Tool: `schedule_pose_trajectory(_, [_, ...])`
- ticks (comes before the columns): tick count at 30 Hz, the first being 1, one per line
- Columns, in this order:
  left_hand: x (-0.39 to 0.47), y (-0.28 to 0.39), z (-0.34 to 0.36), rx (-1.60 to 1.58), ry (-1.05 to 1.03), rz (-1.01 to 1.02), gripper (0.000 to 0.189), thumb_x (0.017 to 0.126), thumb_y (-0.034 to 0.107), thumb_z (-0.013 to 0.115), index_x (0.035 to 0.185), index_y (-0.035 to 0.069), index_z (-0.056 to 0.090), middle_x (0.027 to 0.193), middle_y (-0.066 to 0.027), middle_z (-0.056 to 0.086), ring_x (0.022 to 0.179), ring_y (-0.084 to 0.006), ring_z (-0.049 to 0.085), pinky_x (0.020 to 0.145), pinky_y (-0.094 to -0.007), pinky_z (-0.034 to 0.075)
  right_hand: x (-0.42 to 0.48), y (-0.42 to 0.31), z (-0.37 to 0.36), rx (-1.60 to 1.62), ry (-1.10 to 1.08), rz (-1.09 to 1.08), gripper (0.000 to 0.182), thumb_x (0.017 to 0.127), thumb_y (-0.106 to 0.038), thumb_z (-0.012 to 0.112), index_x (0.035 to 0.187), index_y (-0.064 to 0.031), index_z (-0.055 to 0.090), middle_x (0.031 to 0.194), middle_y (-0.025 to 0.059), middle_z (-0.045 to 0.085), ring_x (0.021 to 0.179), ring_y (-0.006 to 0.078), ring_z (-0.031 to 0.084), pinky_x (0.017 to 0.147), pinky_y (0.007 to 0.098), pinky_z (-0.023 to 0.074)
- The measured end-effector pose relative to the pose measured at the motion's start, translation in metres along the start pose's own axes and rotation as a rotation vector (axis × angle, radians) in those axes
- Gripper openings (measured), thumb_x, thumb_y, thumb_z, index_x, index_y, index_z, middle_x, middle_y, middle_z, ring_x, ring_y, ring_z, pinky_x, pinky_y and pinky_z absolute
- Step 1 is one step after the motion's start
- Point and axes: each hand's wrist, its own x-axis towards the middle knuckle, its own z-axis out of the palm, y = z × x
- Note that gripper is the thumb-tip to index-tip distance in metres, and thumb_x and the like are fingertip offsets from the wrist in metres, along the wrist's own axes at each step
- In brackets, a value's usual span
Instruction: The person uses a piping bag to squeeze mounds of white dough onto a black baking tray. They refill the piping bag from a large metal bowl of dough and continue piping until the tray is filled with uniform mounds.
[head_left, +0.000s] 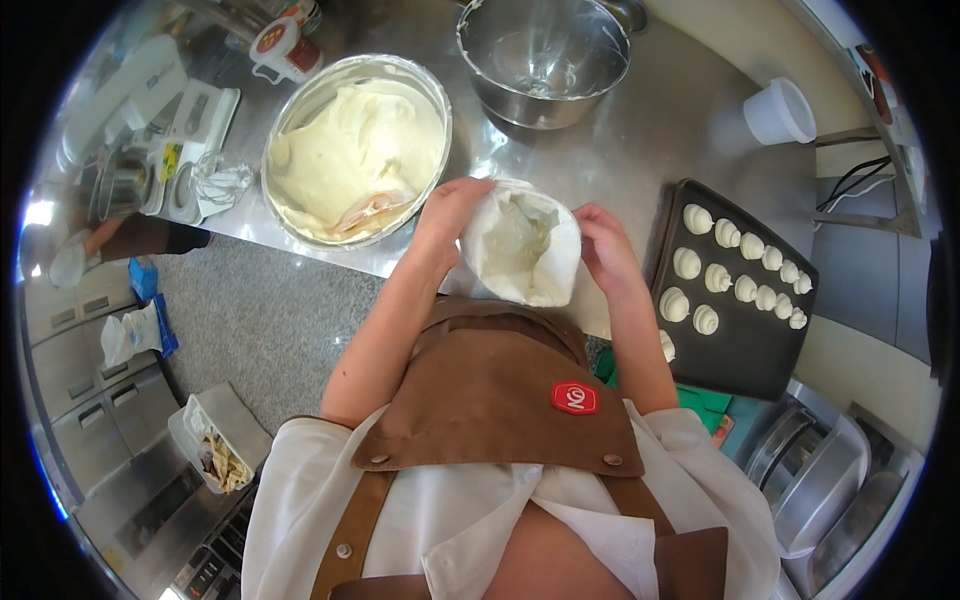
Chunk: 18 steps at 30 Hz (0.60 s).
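Observation:
A white piping bag (559, 262) hangs with its wide mouth facing up between my hands, cream smeared on its inner walls. My left hand (450, 221) grips the rim on one side. At the opposite side, the fingers of my right hand (606, 244) pinch the edge. Just left of the bag sits a wide metal bowl (268, 202) of pale whipped cream (360, 142). A spatula (371, 210), coated in cream, is partly sunk in it near the front. To the right, a dark baking tray (739, 352) carries rows of piped cream swirls (718, 277).
Behind stands a deep steel mixing bowl (540, 109) with cream residue. A white tub (780, 112) is at the back right. On the left are a whisk (221, 180), a white lidded bucket (285, 51) and kitchen scales (199, 112). Another person's arm (105, 236) shows at far left.

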Motion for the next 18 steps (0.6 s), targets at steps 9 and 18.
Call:
schedule_pose_trajectory(9, [-0.004,-0.028,-0.034,-0.326,-0.241,0.029,0.025,0.088,0.018,0.063,0.108,0.003,0.061,0.098,-0.0050,0.065,0.090,-0.0128,0.061,0.082,-0.0288,0.049,-0.018,0.007,-0.011,0.046,0.052,0.120,0.023,0.094,-0.023,0.052,0.104,-0.0031,0.058,0.094,0.0048,0.062,0.086,0.0145,0.058,0.077,0.0292,0.0463])
schedule_pose_trajectory(18, [-0.044,-0.068,-0.058,-0.279,-0.410,-0.012,0.009,0.092,0.011,0.057,0.100,0.008,0.055,0.103,-0.0013,0.061,0.100,-0.0133,0.057,0.089,-0.0308,0.047,-0.076,0.034,-0.025,0.341,-0.190,0.161,0.039,0.089,-0.008,0.056,0.126,0.0015,0.047,0.118,0.0110,0.058,0.109,0.0210,0.054,0.094,0.0368,0.0425])
